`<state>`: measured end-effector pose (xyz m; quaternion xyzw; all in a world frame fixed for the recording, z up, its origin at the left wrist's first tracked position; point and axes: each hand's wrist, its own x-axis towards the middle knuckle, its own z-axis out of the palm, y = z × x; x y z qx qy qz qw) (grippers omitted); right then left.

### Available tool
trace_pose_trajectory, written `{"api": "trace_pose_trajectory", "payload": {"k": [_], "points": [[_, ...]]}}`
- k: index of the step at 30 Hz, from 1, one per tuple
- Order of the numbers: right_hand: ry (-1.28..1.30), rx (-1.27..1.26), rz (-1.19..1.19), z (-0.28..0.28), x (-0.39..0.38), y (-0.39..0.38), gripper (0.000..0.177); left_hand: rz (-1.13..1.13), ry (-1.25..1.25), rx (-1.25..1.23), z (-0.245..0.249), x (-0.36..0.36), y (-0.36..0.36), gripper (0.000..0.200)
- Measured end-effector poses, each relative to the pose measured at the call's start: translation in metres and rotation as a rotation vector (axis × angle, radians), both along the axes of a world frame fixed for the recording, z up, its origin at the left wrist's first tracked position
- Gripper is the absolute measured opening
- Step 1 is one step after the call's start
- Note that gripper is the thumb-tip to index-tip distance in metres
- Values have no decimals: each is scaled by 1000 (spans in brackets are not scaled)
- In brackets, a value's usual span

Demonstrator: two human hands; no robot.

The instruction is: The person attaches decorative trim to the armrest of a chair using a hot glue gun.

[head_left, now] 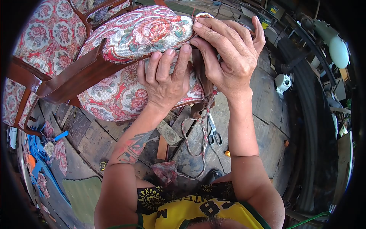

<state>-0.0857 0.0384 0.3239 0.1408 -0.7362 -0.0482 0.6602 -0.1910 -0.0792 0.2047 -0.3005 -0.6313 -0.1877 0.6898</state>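
An upholstered chair part with rose-patterned fabric (pixel 152 32) and a dark wooden frame (pixel 82 78) fills the upper left. My left hand (pixel 164 78) reaches up from below, its fingers apart and their tips resting against the lower edge of the padded part. Its thumb is mostly hidden. At the pad's right end, my right hand (pixel 230 53) pinches the fabric edge between thumb and fingers, the other fingers raised. A thin red strand rises just above this spot. Below hangs a patterned cord (pixel 204 152), trailing down to the floor.
Scissors (pixel 214 131) lie on the worn plank floor beside the cord. Fabric scraps (pixel 166 171) and a wooden block (pixel 162 147) are nearby. Blue strapping (pixel 38 152) lies at left. Another floral chair (pixel 49 34) stands at upper left; a white fan motor (pixel 282 83) is at right.
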Motion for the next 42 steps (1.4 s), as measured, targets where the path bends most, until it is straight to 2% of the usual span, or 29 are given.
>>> {"api": "trace_pose_trajectory", "payload": {"k": [20,24,26,29,42], "points": [[46,-2,26,-6,-8,10,23,14,-67,0,-3,15,-2,56],[35,-1,20,-5,-8,11,23,-54,84,-35,-6,11,-3,54],[32,-3,18,-5,-7,11,23,-53,-25,-57,-2,13,-3,54],[33,-4,19,-6,-8,10,24,-25,-53,-59,2,12,-3,55],[50,-1,25,-6,-8,10,24,-24,-1,-21,3,7,2,56]]}}
